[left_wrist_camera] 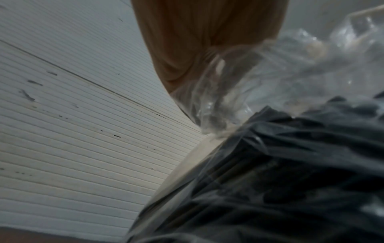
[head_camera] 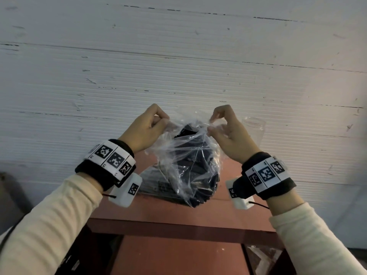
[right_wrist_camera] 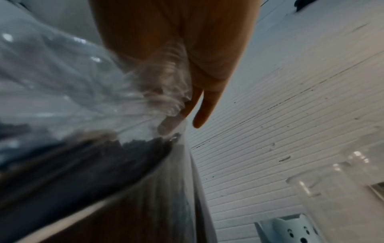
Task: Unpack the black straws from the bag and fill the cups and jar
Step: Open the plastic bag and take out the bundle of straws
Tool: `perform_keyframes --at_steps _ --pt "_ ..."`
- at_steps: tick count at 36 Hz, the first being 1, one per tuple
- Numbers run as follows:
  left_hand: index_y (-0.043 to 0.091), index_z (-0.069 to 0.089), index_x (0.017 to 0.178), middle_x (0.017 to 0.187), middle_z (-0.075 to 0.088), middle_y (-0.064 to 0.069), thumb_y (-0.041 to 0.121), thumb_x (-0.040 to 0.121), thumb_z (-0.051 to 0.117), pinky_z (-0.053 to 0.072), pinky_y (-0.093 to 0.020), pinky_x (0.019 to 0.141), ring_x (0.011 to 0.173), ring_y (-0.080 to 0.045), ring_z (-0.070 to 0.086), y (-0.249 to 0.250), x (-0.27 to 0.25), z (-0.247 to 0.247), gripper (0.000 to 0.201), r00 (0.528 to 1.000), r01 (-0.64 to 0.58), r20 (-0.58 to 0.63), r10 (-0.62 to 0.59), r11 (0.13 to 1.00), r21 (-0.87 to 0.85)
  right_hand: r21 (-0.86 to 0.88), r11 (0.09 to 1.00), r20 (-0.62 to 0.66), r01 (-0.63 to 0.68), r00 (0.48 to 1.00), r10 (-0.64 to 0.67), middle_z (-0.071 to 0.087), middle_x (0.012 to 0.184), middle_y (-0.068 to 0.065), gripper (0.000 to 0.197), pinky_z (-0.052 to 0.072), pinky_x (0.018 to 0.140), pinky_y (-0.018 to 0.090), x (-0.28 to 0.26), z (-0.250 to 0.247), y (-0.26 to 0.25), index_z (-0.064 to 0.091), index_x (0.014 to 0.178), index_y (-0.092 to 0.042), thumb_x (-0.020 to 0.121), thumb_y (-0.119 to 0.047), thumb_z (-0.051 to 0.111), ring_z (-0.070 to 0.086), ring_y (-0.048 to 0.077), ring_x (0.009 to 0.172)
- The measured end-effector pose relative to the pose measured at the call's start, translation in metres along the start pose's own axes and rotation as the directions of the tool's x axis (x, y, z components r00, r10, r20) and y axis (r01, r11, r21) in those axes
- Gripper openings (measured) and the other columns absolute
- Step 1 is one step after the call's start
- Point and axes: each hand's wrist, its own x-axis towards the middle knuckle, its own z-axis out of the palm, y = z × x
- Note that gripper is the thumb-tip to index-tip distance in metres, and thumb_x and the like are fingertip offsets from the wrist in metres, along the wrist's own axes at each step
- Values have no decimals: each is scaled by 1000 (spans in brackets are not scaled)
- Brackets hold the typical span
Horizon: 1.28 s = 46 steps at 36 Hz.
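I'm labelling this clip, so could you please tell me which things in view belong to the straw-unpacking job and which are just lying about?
Part of the job:
- clear plastic bag, pinched at its top by left hand and right hand
- black straws inside it
- clear jar
- white cup with an animal face

Just lying about:
- red-brown table
- white ribbed wall

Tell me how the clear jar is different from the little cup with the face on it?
The jar is see-through, while the cup is pale and solid. The jar is plain, but the cup has a small animal face and pointed ears. In the right wrist view the jar rises taller than the cup, which sits lower beside it. Both show no black straws in them yet, though the cup's inside is hidden.
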Motion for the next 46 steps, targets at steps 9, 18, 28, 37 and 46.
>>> perform_keyframes --at_steps 9,18,28,37,46 --pt "22 46 102 75 72 -7 5 103 40 55 -26 65 68 -15 69 9 -3 -1 18 996 40 82 -27 987 -157 8 984 83 -180 980 179 59 77 -1 7 44 63 11 7 2 9 51 97 -12 99 -8 46 54 1 63" --pt "6 60 94 65 55 5 -3 102 32 30 -13 42 44 -2 39 -3 -3 4 30 981 156 137 -141 982 -110 101 957 146 -272 956 256 53 93 1 23 36 45 11 2 18 8 45 112 -10 98 4 34 43 9 55" --pt "29 71 94 81 64 -21 9 101 42 33 -27 50 52 -20 37 -12 -9 9 35 965 222 152 -215 974 -33 108 949 279 -297 925 257 57 85 -5 16 44 66 13 -6 13 15 56 100 -8 91 2 48 56 -7 69" --pt "31 58 101 94 59 0 4 92 53 43 -27 80 85 -12 56 -4 -25 14 29 904 304 350 -244 944 -126 -72 956 236 -286 926 295 50 83 -4 29 38 67 12 -14 29 38 45 92 -17 87 12 41 50 11 78" --pt "38 68 94 106 65 6 41 86 70 49 -44 99 102 -13 62 -19 -46 22 9 944 251 188 -273 959 130 -168 898 326 -407 836 441 60 104 0 17 46 71 24 -43 4 43 61 108 -33 95 -24 54 57 8 76"
